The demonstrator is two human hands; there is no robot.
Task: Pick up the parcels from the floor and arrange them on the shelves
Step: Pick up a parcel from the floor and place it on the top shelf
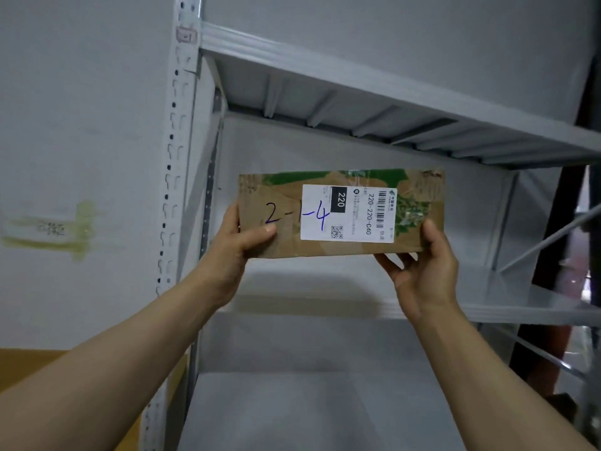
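The parcel (341, 213) faced the person, label (348, 213) readable — left hand (240, 245) and right hand (422, 271) gripped opposite ends, holding it level above the shelf (536, 301).

I'm looking into a parcel storeroom, the sort a courier depot keeps. Grey steel shelves (325, 65) with ribbed undersides hang on a slotted upright (174, 151) against a plain white wall (81, 125). The cardboard parcel (286, 196) carries a printed shipping label (354, 219) with barcodes, and a handwritten code (297, 216), 2-1-4. A brown carton (26, 366) shows at my lower left.
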